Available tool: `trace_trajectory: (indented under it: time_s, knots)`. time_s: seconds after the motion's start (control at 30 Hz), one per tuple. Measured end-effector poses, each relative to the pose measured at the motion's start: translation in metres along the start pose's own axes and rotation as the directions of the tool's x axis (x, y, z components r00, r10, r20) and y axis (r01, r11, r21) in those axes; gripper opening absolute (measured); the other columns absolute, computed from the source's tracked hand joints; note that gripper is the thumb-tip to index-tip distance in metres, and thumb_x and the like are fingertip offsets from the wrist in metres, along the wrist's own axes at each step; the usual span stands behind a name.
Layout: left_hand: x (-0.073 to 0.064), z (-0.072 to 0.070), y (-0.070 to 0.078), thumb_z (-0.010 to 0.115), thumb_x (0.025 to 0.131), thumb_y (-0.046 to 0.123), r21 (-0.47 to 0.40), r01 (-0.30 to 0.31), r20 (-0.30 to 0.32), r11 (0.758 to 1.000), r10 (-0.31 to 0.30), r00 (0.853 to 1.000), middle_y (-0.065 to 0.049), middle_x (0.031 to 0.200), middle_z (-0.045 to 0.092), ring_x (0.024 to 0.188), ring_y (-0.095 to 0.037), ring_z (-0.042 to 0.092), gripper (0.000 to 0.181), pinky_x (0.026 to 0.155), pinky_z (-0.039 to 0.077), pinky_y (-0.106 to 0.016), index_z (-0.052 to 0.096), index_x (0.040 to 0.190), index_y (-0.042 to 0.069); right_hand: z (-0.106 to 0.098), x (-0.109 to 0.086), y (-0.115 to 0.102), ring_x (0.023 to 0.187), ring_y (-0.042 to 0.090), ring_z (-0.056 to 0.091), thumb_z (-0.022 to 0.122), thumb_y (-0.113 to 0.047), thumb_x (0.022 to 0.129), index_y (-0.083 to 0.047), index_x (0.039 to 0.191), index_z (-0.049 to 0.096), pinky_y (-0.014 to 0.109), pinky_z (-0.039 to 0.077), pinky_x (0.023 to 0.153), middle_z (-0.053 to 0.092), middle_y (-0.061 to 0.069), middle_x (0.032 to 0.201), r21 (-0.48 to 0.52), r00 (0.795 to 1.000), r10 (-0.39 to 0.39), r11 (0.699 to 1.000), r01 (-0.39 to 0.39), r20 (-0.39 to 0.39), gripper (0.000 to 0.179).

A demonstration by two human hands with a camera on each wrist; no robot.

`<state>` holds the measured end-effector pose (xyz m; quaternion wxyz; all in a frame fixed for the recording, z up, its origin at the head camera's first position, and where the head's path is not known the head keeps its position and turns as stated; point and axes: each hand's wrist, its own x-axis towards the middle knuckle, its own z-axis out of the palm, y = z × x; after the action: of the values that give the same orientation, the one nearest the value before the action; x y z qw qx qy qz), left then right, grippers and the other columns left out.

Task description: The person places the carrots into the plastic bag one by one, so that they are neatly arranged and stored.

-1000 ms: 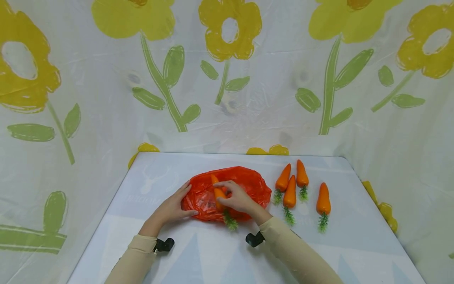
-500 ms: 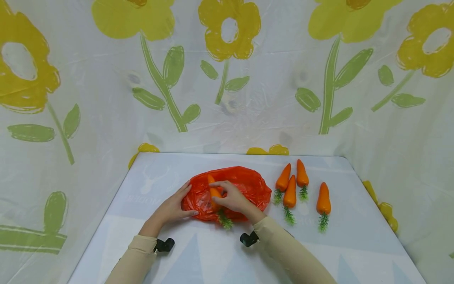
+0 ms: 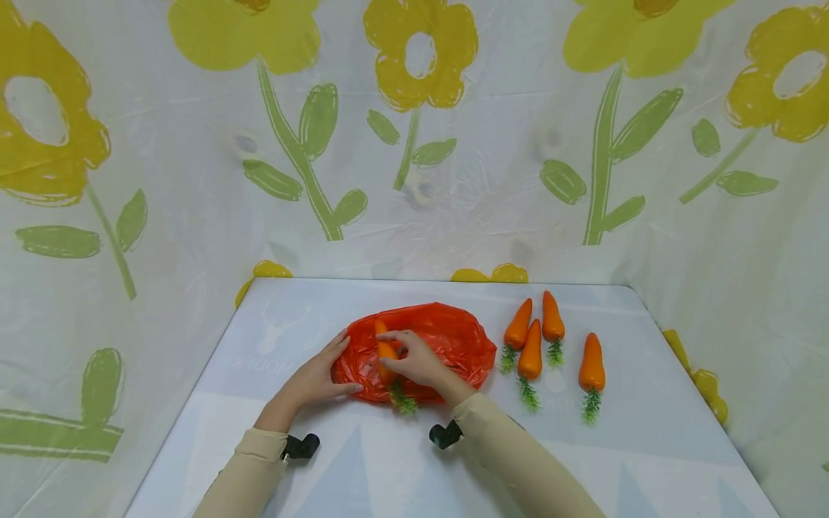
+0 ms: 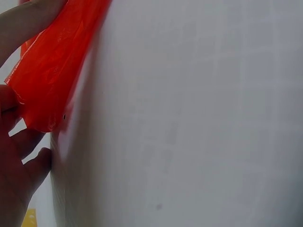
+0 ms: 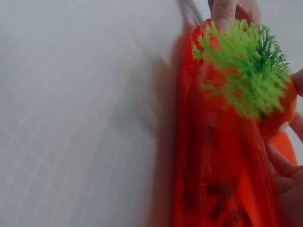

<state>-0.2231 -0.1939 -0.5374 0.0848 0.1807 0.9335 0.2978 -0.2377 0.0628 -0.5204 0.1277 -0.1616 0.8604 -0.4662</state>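
Observation:
A red plastic bag [image 3: 440,331] lies spread with its mouth opened up on the white table. My left hand [image 3: 312,378] rests against its left end, fingers spread along the rim and thumb at the near side. Over the bag's left half, my right hand [image 3: 417,358] pinches an orange carrot [image 3: 384,351] between thumb and fingers. The carrot's tip points away from me and its green top [image 5: 248,66] hangs toward the near rim. In the left wrist view, fingers touch the bag's edge [image 4: 52,71]. Whether the carrot touches the bag's bottom cannot be told.
Several more carrots [image 3: 529,356] lie right of the bag, tips pointing away, with one carrot [image 3: 592,367] apart at the far right. A flower-printed curtain [image 3: 492,165] hangs behind the table [image 3: 337,460] and along its sides.
My right hand has moved a little left with the carrot, bringing it nearer the bag's left end. My left hand and the other carrots have stayed in place.

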Motion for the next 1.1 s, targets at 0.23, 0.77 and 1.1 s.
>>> trace_trajectory:
  time_s: [0.23,0.77,1.1]
  knots:
    - [0.0,0.0,0.0,0.081,0.081,0.055,0.009,-0.005,-0.003,1.0,0.005,1.0,-0.008,0.169,0.02,0.149,-0.039,0.032,0.105,0.114,0.036,-0.061,0.031,0.16,0.005,0.007,0.005,-0.003,0.109,0.025,0.052,0.072,-0.033,0.094,-0.03,0.14,0.062,0.038,0.056,0.085,0.05,0.006,0.142,0.008,1.0,0.023,1.0,-0.023,0.004,0.047]
    - [0.0,0.0,-0.001,0.081,0.081,0.056,0.013,-0.028,-0.006,1.0,0.028,1.0,-0.009,0.169,0.02,0.148,-0.039,0.032,0.106,0.113,0.036,-0.06,0.032,0.159,0.003,0.021,0.009,-0.001,0.113,0.024,0.051,0.072,-0.037,0.094,-0.032,0.14,0.061,0.043,0.055,0.092,0.053,0.005,0.138,0.009,0.998,0.055,0.998,-0.055,-0.009,0.047]
    - [0.0,0.001,-0.002,0.08,0.08,0.058,0.02,-0.031,-0.008,0.999,0.031,0.999,-0.009,0.169,0.02,0.148,-0.039,0.033,0.107,0.113,0.037,-0.06,0.032,0.159,0.004,0.029,0.011,0.0,0.105,0.02,0.052,0.073,-0.044,0.093,-0.035,0.142,0.059,0.037,0.056,0.085,0.054,0.003,0.132,0.007,0.998,0.058,0.998,-0.058,-0.001,0.051]
